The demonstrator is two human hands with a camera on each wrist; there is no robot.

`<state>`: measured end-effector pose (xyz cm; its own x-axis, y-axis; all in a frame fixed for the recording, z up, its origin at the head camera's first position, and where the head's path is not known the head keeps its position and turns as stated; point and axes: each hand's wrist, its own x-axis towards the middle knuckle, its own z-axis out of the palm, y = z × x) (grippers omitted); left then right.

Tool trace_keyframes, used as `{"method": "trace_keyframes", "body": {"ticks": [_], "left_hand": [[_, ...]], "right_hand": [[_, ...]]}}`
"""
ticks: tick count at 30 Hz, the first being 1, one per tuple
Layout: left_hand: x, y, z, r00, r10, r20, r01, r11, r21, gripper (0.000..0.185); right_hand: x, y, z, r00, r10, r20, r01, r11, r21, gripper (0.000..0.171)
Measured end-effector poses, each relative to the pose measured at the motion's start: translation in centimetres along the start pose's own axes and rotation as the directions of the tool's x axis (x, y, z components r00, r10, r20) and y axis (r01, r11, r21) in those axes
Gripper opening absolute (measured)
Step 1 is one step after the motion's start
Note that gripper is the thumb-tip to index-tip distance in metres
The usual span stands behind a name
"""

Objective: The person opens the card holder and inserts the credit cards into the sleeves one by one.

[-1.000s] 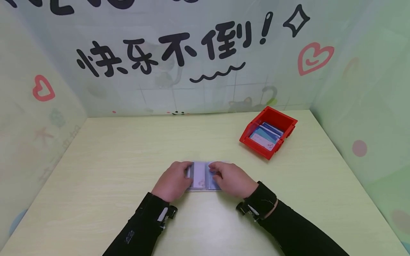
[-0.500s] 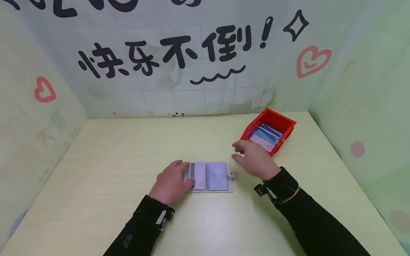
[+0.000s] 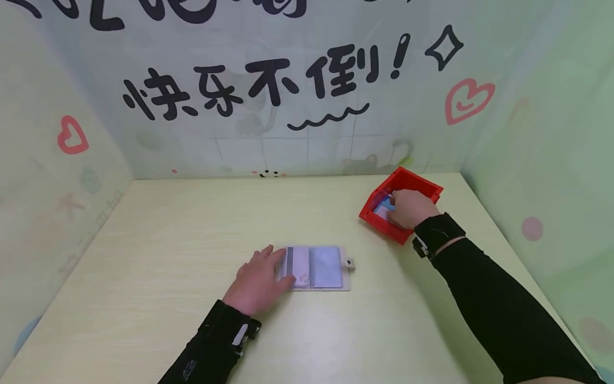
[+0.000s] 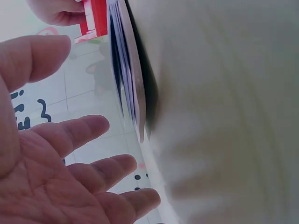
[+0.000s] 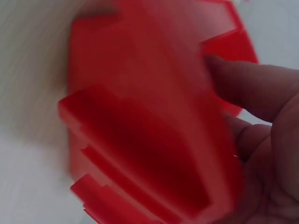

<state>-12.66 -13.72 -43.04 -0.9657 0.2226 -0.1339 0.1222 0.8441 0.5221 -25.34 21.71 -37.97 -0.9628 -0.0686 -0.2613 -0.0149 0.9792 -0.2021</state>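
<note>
An opened card holder (image 3: 327, 268) with clear sleeves lies flat mid-table in the head view; a pinkish card with a dark stripe fills its left sleeve. Beside its left edge is my left hand (image 3: 259, 280), fingers loosely spread and thumb at the lower left corner. The left wrist view shows this hand's palm (image 4: 51, 186) next to the holder's stacked leaves (image 4: 128, 70). My right hand (image 3: 413, 209) reaches into a red bin (image 3: 384, 228) over blue and pink cards (image 3: 384, 212). Its fingertips are hidden behind the bin wall (image 5: 154, 93) in the right wrist view; I cannot tell whether they pinch a card.
The bin stands at the back right of the pale wooden table (image 3: 192, 224). Behind the table hangs a printed backdrop (image 3: 288, 149) with black lettering, and side panels (image 3: 542, 176) flank it. A snap tab (image 3: 349, 263) sticks out from the holder's right edge.
My right hand has left the holder's right page and moved right and away from me into the red bin. The left hand stays at the holder's left edge, its fingers slightly more spread.
</note>
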Motion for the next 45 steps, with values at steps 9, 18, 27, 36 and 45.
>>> {"method": "trace_keyframes", "body": {"ticks": [9,18,27,36,45], "left_hand": [[-0.5,-0.2,0.3,1.000,0.016,0.027,-0.014,0.998,-0.064,0.067],[-0.7,-0.3,0.0,0.999,0.015,0.040,-0.011,0.995,-0.100,0.067],[-0.7,-0.4,0.0,1.000,0.007,0.023,-0.005,0.995,-0.096,0.068],[-0.8,-0.4,0.0,1.000,0.005,0.025,-0.003,0.995,-0.097,0.068],[-0.9,-0.2,0.1,0.999,0.013,0.035,-0.010,0.995,-0.103,0.065]], "right_hand": [[3.1,1.2,1.9,1.000,0.007,0.009,-0.006,0.995,-0.095,0.035],[3.7,1.1,2.8,1.000,0.018,-0.013,-0.020,0.989,-0.149,0.021],[4.2,1.2,3.4,1.000,0.025,-0.006,-0.026,0.985,-0.173,0.031],[3.8,0.8,2.8,0.999,0.033,0.038,-0.026,0.985,-0.169,0.024],[3.7,0.2,2.4,0.997,0.056,0.062,-0.046,0.986,-0.160,0.016]]}}
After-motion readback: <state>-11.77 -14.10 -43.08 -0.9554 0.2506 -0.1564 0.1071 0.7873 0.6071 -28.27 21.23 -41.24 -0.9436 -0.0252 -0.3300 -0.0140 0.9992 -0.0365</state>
